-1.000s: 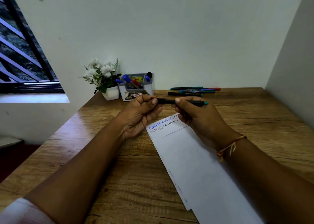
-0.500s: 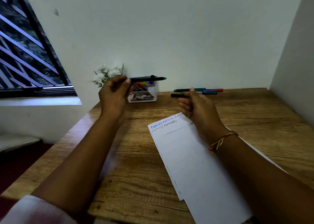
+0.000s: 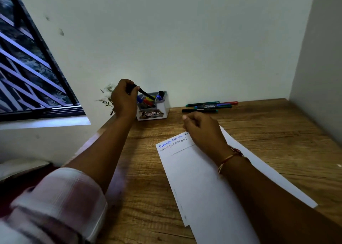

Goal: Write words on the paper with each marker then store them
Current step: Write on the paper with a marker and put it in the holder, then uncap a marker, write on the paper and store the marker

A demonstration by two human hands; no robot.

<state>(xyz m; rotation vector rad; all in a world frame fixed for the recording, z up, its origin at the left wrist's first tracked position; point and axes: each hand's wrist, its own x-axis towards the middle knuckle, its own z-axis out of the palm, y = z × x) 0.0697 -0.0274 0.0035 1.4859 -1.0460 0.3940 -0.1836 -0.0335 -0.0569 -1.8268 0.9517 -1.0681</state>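
- Left hand [image 3: 123, 99]: raised at the desk's far edge, 11 o'clock from the paper. Fingers and thumb curled round the upper end of a black marker [image 3: 146, 95].
- Black marker: tilted, upper end in the fist, lower end pointing toward 4 o'clock and down into the holder [image 3: 161, 112]. Cannot tell whether the tip touches anything inside.
- Holder: small white-and-grey box against the wall [image 3: 185, 40], just right of the left wrist. Blue, red and black markers stand in it.
- Right hand [image 3: 202, 130]: over the top edge of the paper [image 3: 209, 184], back of hand to the camera. Fingers loosely curled under, thumb laid against the forefinger, nothing seen in its grip.
- Paper: white sheets stacked askew on the wooden table [image 3: 268, 132], long side running from 11 to 5 o'clock. 2 lines of handwriting at the top corner, upper one blue; part of it hidden by the right hand.
- Loose markers [image 3: 209, 106]: a tight cluster lying flat near the wall, 12 o'clock from the right hand, well apart from the holder.
- Thread band [image 3: 229, 158] on the right wrist; rolled pink checked sleeve [image 3: 61, 197] on the left arm.
- Plant [image 3: 107, 97]: mostly hidden behind the left hand. Barred window [image 3: 27, 67] at 9 o'clock.
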